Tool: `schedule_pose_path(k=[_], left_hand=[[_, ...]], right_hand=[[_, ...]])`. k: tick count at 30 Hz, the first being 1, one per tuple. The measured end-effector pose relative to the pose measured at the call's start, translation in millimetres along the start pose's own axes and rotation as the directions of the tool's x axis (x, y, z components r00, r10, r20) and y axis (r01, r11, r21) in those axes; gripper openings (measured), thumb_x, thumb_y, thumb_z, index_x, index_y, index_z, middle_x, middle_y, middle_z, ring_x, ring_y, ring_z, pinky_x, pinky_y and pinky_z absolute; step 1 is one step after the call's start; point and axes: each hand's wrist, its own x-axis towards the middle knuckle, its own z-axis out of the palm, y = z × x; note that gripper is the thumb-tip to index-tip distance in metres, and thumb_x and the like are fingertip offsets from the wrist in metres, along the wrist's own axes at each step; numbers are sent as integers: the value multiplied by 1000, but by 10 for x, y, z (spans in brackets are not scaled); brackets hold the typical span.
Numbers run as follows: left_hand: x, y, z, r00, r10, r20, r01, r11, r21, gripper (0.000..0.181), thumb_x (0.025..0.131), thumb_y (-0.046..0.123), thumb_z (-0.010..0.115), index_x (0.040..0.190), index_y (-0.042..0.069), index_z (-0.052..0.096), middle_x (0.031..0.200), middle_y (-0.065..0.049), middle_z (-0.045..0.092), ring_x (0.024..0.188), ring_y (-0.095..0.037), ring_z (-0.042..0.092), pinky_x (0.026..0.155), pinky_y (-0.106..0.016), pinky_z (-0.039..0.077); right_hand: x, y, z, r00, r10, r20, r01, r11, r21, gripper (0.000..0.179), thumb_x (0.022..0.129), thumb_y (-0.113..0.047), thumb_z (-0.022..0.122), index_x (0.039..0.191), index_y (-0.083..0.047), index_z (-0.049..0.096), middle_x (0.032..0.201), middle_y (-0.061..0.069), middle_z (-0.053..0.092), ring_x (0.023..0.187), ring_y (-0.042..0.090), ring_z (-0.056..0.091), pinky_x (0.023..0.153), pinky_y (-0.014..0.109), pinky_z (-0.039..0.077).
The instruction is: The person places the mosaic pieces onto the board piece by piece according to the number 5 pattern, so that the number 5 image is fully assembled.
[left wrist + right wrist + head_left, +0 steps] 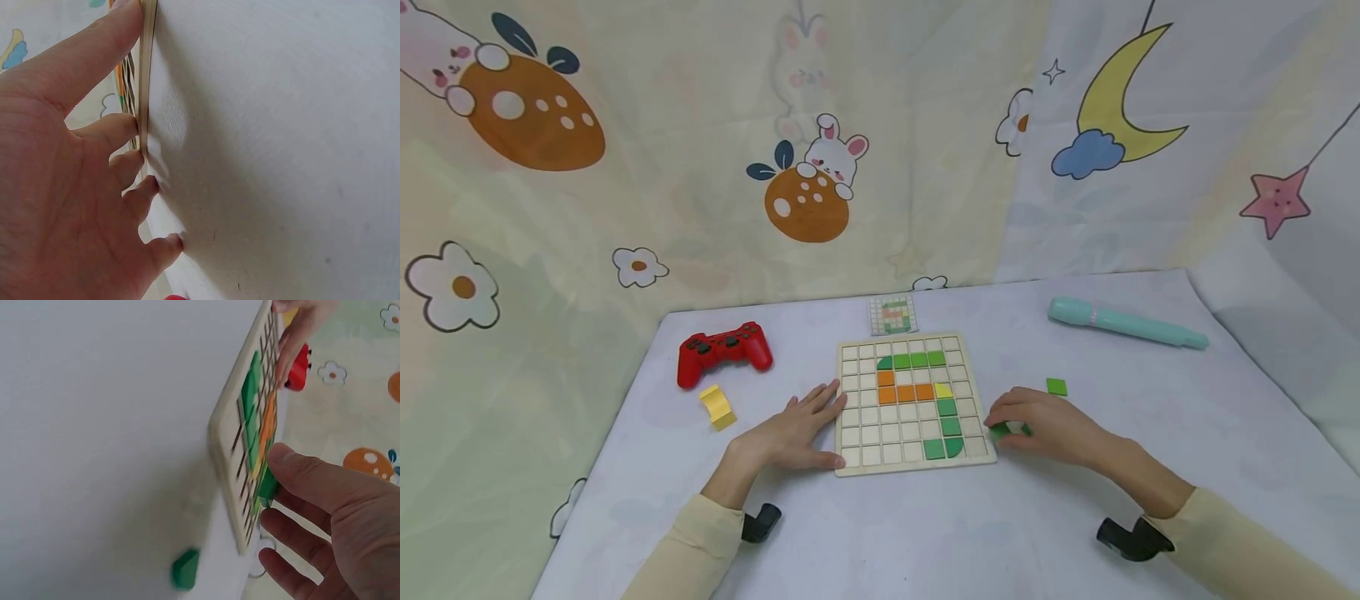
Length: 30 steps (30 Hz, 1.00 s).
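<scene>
A square wooden grid board point(891, 434) lies on the table, with orange, green and yellow tiles set in some of its cells. My left hand point(793, 432) rests at the board's left edge, fingers spread and fingertips against the rim. Just off the right edge, my right hand point(1048, 423) pinches a green tile point(267, 486) between thumb and fingers. Beneath that hand a loose dark green tile point(185, 569) lies on the table. Past its knuckles is a lighter green square tile point(1057, 387).
Behind the board sits a small pattern card point(892, 315) with a coloured grid. A red game controller point(726, 348) and a yellow block point(718, 407) are at the left. Toward the back right lies a teal stick-shaped object point(1127, 323). A printed curtain point(700, 167) hangs behind the table.
</scene>
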Motion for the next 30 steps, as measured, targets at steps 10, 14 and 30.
schedule_pose_path(k=[10, 14, 30], left_hand=[[2, -6, -14, 1000, 3, -3, -3, 1000, 4, 95, 82, 54, 69, 155, 17, 22, 165, -3, 5, 152, -30, 10, 119, -58, 16], [-2, -10, -5, 1000, 16, -4, -16, 1000, -1, 94, 83, 54, 68, 155, 15, 22, 165, -5, 5, 151, -31, 10, 119, -59, 16], [5, -2, 22, 1000, -6, -10, 6, 1000, -4, 94, 81, 54, 69, 155, 18, 23, 165, -3, 6, 152, -29, 10, 119, -59, 17]], right_hand=[[480, -431, 192, 988, -148, -53, 145, 988, -58, 19, 78, -20, 81, 95, -15, 76, 96, -4, 70, 92, 13, 63, 82, 28, 56], [607, -612, 309, 986, -158, -57, 154, 985, -82, 19, 77, -21, 81, 94, -15, 77, 94, -4, 71, 87, 12, 64, 79, 25, 56], [682, -748, 554, 984, -160, -76, 154, 985, -83, 21, 75, -25, 83, 93, -15, 77, 92, -5, 69, 85, 11, 62, 77, 23, 54]])
